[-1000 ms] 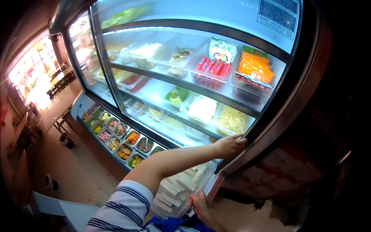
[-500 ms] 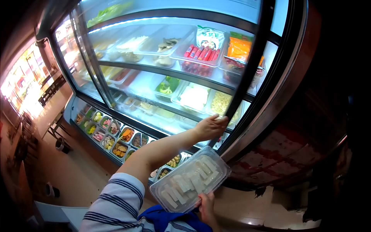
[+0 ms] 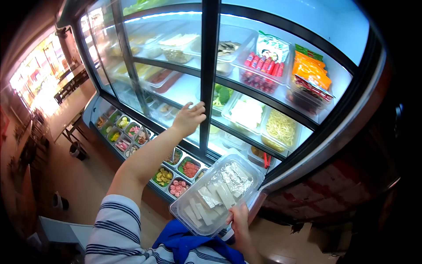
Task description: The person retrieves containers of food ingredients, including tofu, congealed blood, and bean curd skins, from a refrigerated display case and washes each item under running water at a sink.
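My left hand [image 3: 190,119] reaches up to the black-framed sliding glass door [image 3: 210,66] of a lit display fridge. Its fingers bend against the door's upright edge. Low in front of me, my right hand [image 3: 239,221] grips a clear plastic container [image 3: 201,181] by its near right side, thumb on top and the other fingers hidden beneath. Inside the container lie several pale white slabs [image 3: 225,195], perhaps tofu. The container is held tilted, just outside the fridge's lower edge.
Through the open right side show red-wrapped sausages [image 3: 265,66], orange packets [image 3: 310,70], a tub of noodle-like strands [image 3: 281,130] and broccoli [image 3: 222,94]. Small topping trays [image 3: 162,176] line the fridge's front ledge. Tables and stools [image 3: 72,86] stand at far left.
The sliding door has moved left along with my left hand, opening the fridge's right side. My right hand still holds the container, at nearly the same place.
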`<state>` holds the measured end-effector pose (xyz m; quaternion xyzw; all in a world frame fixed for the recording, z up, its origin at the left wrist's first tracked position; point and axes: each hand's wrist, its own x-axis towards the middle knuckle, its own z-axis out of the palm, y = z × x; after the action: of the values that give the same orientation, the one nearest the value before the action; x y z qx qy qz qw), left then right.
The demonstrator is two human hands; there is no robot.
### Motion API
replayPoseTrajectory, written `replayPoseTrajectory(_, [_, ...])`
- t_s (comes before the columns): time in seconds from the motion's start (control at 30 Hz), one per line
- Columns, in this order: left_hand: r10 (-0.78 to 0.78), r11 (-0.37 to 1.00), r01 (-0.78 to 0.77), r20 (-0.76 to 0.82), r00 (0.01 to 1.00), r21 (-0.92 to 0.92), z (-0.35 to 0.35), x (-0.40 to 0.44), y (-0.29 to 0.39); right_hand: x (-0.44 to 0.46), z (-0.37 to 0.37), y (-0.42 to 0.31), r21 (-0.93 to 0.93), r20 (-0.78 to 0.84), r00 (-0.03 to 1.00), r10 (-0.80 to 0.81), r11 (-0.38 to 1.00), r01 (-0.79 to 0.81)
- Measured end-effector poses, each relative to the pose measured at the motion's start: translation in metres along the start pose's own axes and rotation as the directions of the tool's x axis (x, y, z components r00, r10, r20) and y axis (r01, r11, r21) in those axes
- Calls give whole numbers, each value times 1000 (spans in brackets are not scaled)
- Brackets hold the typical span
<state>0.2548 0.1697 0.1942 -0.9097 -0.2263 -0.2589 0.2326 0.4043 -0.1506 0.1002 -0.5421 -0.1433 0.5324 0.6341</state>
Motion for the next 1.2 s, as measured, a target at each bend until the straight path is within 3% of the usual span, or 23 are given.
replayPoseTrajectory(0.17, [-22, 998, 20, 35, 999, 63, 2, -34, -79, 35, 53, 9, -103, 110, 991, 80, 992, -68])
replayPoseTrajectory(0.43, [-21, 997, 21, 3, 1000, 74, 14, -83, -196, 77, 171, 29, -96, 140, 985, 101, 991, -88])
replayPoseTrajectory(0.5, [-17, 999, 15, 51, 999, 36, 10, -93, -224, 88, 204, 30, -94, 98, 987, 128, 988, -118])
replayPoseTrajectory(0.57, [-52, 988, 56, 30, 998, -147, 0, -107, -241, 104, 228, 31, -97, 144, 982, 125, 989, -112])
replayPoseTrajectory(0.6, [-181, 937, 161, -36, 983, -311, -3, -119, -244, 111, 241, 30, -104, 148, 982, 120, 989, -105])
replayPoseTrajectory(0.67, [-567, 590, 476, 85, 819, -652, -5, -162, -240, 125, 270, 22, -84, 126, 989, 83, 994, -73])
replayPoseTrajectory(0.7, [-656, 371, 621, 278, 701, -691, -1, -193, -243, 134, 281, 19, -83, 125, 989, 80, 994, -70])
replayPoseTrajectory(0.73, [-597, 362, 611, 328, 732, -704, -1, -226, -244, 144, 289, 14, -92, 163, 984, 66, 994, -51])
replayPoseTrajectory(0.77, [-577, -316, 602, 652, 492, -733, -10, -248, -226, 152, 298, 8, -102, 163, 985, 54, 994, -37])
replayPoseTrajectory(0.8, [-403, -242, 680, 709, 579, -693, -2, -285, -226, 160, 308, 1, -113, 162, 986, 42, 993, -23])
replayPoseTrajectory(0.87, [-230, -578, 598, 814, 533, -555, -32, -297, -192, 176, 319, -9, -132, 130, 990, 59, 990, -42])
replayPoseTrajectory(0.9, [-97, -558, 620, 785, 611, -552, -58, -272, -181, 183, 325, -16, -155, 140, 987, 73, 987, -51])
replayPoseTrajectory(0.93, [18, -796, 492, 800, 600, -352, -58, -279, -169, 191, 329, -20, -165, 138, 988, 76, 985, -52])
replayPoseTrajectory(1.03, [33, -866, 385, 732, 681, -319, -56, -243, -155, 215, 337, -25, -104, 121, 993, 7, 995, 5])
replayPoseTrajectory(1.13, [-36, -937, 258, 799, 601, -237, -47, -205, -157, 235, 342, -35, -141, 100, 992, -76, 986, 90])
replayPoseTrajectory(1.2, [-65, -937, 240, 799, 598, -256, -33, -190, -162, 247, 349, -43, -170, 66, 995, -80, 981, 90])
